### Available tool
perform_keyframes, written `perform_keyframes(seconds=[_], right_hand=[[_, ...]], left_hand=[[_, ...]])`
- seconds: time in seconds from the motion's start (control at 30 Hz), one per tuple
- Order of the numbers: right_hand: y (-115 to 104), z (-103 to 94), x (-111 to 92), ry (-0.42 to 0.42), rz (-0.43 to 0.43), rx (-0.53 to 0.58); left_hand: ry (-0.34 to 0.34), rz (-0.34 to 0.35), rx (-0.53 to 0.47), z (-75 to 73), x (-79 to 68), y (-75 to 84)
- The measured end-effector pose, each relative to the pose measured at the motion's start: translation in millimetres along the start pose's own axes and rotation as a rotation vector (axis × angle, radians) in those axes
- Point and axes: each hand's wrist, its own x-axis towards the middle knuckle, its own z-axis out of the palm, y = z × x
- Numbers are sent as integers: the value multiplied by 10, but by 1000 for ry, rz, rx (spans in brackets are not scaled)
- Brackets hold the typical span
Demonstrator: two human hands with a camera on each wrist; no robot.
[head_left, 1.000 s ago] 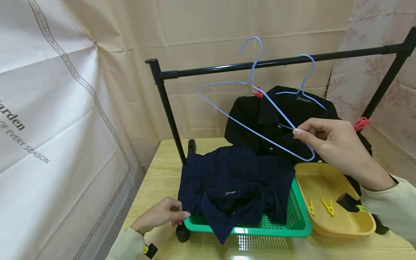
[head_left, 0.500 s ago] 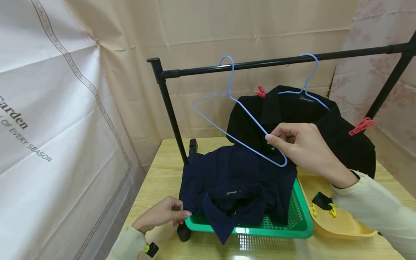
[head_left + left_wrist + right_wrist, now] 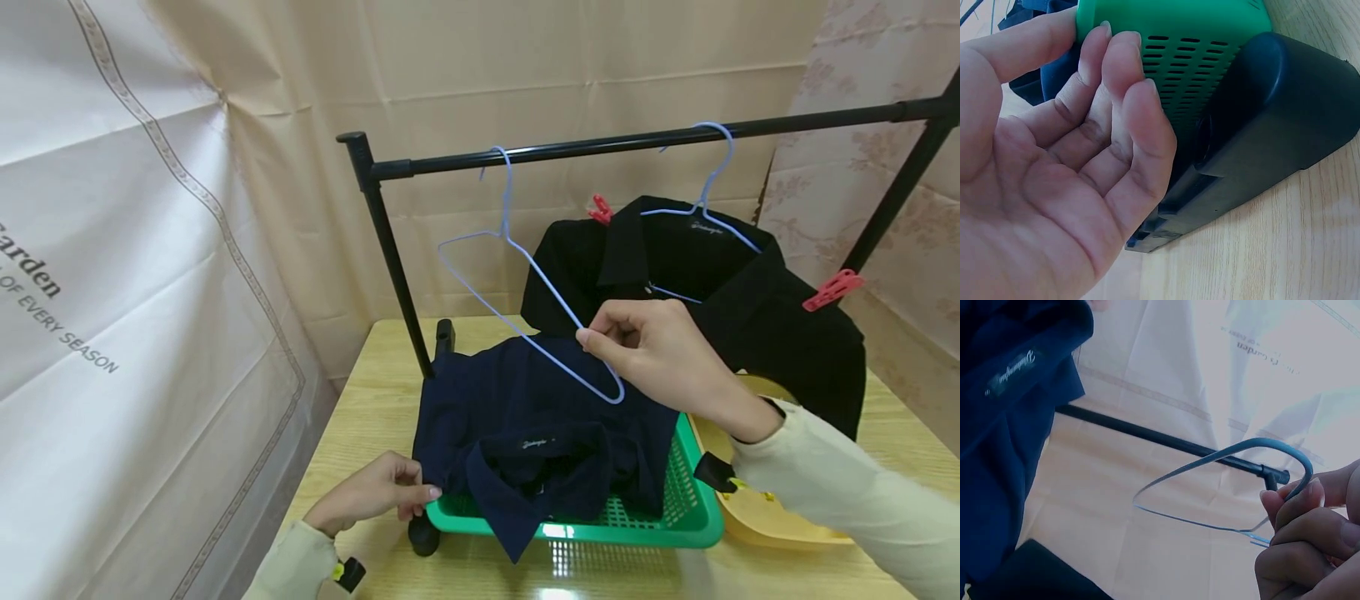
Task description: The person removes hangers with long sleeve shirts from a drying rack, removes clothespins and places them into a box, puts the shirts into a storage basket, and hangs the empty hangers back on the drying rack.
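My right hand [image 3: 652, 350] pinches the lower right arm of a light blue hanger [image 3: 551, 283] between thumb and fingers. The hanger tilts, and its hook appears to loop over the black rail [image 3: 592, 148]. Below it a folded navy shirt [image 3: 540, 383] lies in a green basket [image 3: 675, 533], collar toward me. At the basket's left corner my left hand [image 3: 378, 496] grips the rim; in the left wrist view its curled fingertips [image 3: 1147, 103] meet the basket's slotted wall [image 3: 1179, 69]. The right wrist view shows the hanger's rounded end [image 3: 1285, 447] at my fingers.
A black shirt [image 3: 795, 325] hangs from another blue hanger [image 3: 712, 175], with red clips [image 3: 834, 290] at its shoulders. Partly behind my right forearm sits a yellow tray [image 3: 772, 521]. The rack's black foot [image 3: 1272, 106] runs beside the basket.
My right hand has carried the hanger leftward and down, from in front of the black shirt to over the navy shirt. Its hook has lowered to the rail. The left hand stays put.
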Motion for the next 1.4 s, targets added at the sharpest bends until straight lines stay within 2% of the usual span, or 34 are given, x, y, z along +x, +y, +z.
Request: perform_keyframes(seconds=[0.47,0.77,0.87,1.07,1.17,1.3,1.4], right_hand=[[-19,121,-9,-111,-12,121],[162,133,-113,-195,9,93],[287,170,-198,-281,17,79],[618,421,-488,-602,54,80],[710,573,-653,-723,88,97],[719,721,-808,-794,110,131],[696,814,-880,-806,97,135]], left_hand=[[-11,3,5,-38,29,35],[13,-12,25,-57,20,42],[25,-21,34,-77,5,28],[70,-40,16,-131,-18,-4],[97,-45,-9,-134,-12,12],[123,-34,-31,-111,10,14],[147,-33,-40,-87,30,2]])
